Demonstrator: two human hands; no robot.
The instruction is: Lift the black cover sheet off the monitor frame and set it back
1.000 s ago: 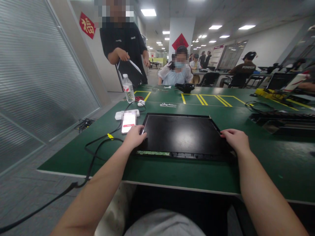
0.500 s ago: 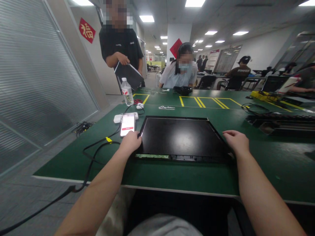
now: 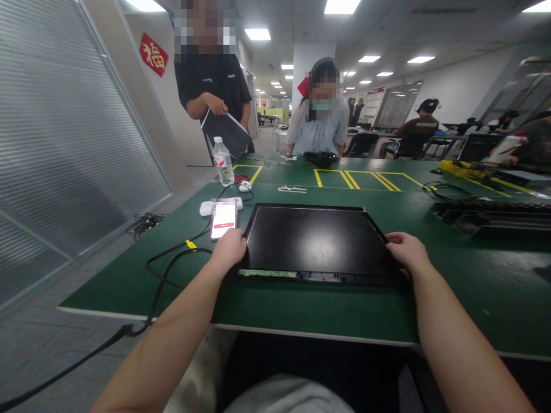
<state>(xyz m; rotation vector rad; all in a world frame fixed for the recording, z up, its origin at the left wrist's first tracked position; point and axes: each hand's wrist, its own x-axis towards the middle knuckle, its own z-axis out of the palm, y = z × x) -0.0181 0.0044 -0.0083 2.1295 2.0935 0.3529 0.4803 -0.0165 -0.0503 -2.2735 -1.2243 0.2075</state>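
Observation:
A flat black display panel (image 3: 316,241) lies on the green table (image 3: 301,304) in front of me, a strip of green circuit board along its near edge. My left hand (image 3: 230,248) grips the panel's left near edge, fingers curled over it. At the right near edge my right hand (image 3: 407,251) holds the panel with its fingers bent round the side.
A lit phone (image 3: 224,219) and a white power bank (image 3: 217,205) lie left of the panel, with black cables (image 3: 172,258) trailing off the table. A water bottle (image 3: 222,162) stands behind. Two people stand at the far edge. More black panels (image 3: 491,215) lie to the right.
My right hand has come down from hovering onto the panel's right edge. The person in the light top has risen from sitting. My left hand stays put.

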